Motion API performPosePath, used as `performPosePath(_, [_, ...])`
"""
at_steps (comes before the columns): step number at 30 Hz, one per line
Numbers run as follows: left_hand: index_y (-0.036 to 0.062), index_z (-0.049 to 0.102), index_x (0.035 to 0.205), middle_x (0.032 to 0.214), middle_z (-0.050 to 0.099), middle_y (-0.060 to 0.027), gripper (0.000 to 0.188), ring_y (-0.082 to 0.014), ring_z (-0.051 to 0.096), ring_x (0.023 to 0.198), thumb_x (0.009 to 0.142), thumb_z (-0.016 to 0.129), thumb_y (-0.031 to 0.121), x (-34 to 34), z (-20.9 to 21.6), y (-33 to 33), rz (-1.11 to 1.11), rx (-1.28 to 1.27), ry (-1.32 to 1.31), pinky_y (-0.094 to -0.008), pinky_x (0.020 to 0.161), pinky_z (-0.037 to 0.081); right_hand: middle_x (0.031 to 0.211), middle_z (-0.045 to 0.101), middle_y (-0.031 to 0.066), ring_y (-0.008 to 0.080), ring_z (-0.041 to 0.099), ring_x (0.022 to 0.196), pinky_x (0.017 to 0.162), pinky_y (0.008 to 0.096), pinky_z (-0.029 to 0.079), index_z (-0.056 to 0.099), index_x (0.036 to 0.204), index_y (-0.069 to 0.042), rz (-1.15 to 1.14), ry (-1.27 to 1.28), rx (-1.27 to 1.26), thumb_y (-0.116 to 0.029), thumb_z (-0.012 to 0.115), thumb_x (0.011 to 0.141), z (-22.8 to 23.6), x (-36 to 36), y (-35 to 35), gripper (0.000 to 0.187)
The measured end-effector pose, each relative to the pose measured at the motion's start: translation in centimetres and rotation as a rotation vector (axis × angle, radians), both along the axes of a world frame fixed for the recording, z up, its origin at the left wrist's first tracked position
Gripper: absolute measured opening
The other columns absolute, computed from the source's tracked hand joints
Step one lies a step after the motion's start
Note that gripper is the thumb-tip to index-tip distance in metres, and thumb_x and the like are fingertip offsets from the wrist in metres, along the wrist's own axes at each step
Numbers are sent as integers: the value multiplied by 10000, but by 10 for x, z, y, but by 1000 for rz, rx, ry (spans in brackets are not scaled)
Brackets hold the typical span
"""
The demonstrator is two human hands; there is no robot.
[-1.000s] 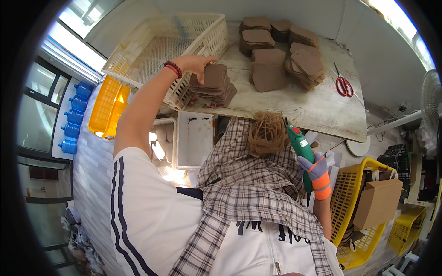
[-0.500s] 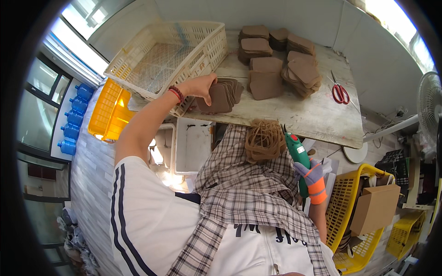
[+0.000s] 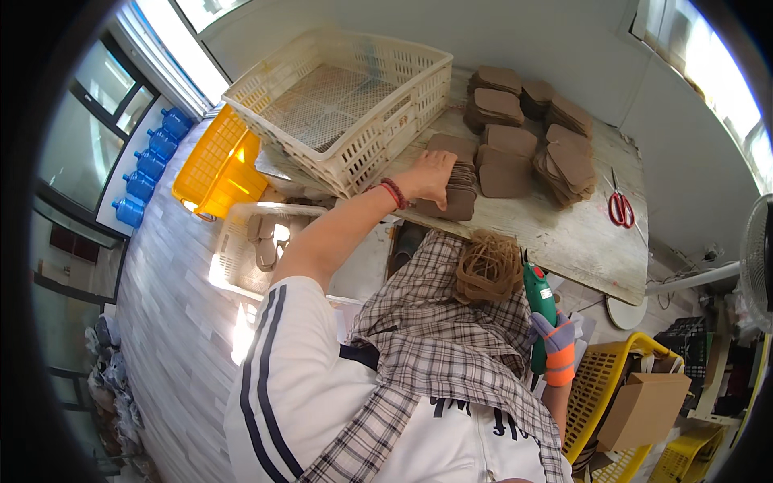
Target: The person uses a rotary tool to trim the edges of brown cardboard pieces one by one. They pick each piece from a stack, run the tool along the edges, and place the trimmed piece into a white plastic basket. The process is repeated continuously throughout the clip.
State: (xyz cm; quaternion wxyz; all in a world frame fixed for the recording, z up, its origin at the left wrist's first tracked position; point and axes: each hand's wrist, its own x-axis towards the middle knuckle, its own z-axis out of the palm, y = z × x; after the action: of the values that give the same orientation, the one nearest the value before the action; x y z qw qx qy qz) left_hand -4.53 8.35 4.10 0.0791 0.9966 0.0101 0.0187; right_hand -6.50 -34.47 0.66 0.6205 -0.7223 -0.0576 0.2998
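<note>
My left hand (image 3: 425, 177) grips a fanned stack of thin brown pieces with rounded corners (image 3: 448, 206) on the worn wooden table, thumb on the near side and fingers across the top. Beside it stand several neat piles of the same brown pieces (image 3: 506, 174). In a grey and orange glove, my right hand (image 3: 554, 338) is closed round green electric scissors (image 3: 539, 291), narrow dark tip pointing up toward the table edge. A loose bundle of brown looped offcuts (image 3: 488, 270) rests on the plaid cloth over my lap, left of the tool.
A white plastic crate (image 3: 385, 143) occupies the table's left side. Red-handled scissors (image 3: 621, 209) lie at the right. Below stand a white basket (image 3: 229, 256) with brown pieces, a yellow basket (image 3: 193, 169), and another yellow basket (image 3: 592, 378) beside a cardboard box (image 3: 644, 410). A fan (image 3: 757, 262) is far right.
My left hand has slid the brown stack rightward along the table, away from the white crate and closer to the other piles. The view has shifted left. My right hand still holds the tool.
</note>
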Motion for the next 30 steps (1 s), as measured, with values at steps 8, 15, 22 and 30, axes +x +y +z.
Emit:
performPosePath(8, [44, 397, 1269, 1194, 479, -170, 839, -338, 454, 1112, 542, 798, 168, -30, 28, -13, -57, -151, -60, -405, 972, 367, 677, 609, 43, 117, 562, 506, 451, 239, 438, 577, 992, 5, 15, 44, -55, -127, 701, 814, 24, -2, 14, 254])
performPosePath(15, [35, 393, 1281, 1201, 514, -157, 861, -280, 481, 1155, 559, 850, 141, -86, 179, 30, -2, -472, -488, -359, 1008, 375, 700, 610, 59, 130, 583, 535, 465, 247, 460, 569, 984, 22, -30, 22, -73, -114, 680, 827, 17, 4, 3, 236])
performPosePath(22, [95, 376, 1322, 1220, 520, -122, 839, -254, 499, 1151, 616, 826, 148, -108, 211, 183, 290, -15, -721, -362, 1002, 403, 689, 599, 54, 122, 567, 523, 466, 241, 460, 551, 1020, 11, -73, 59, -63, -130, 671, 832, 23, 8, 13, 264])
performPosePath(30, [114, 416, 1254, 1196, 501, -115, 712, -320, 462, 1130, 650, 784, 199, -47, 132, 203, -176, 256, -296, -415, 1015, 348, 655, 599, 42, 118, 567, 535, 491, 232, 433, 583, 979, -7, -125, 11, -99, -153, 672, 839, 23, 16, 13, 221])
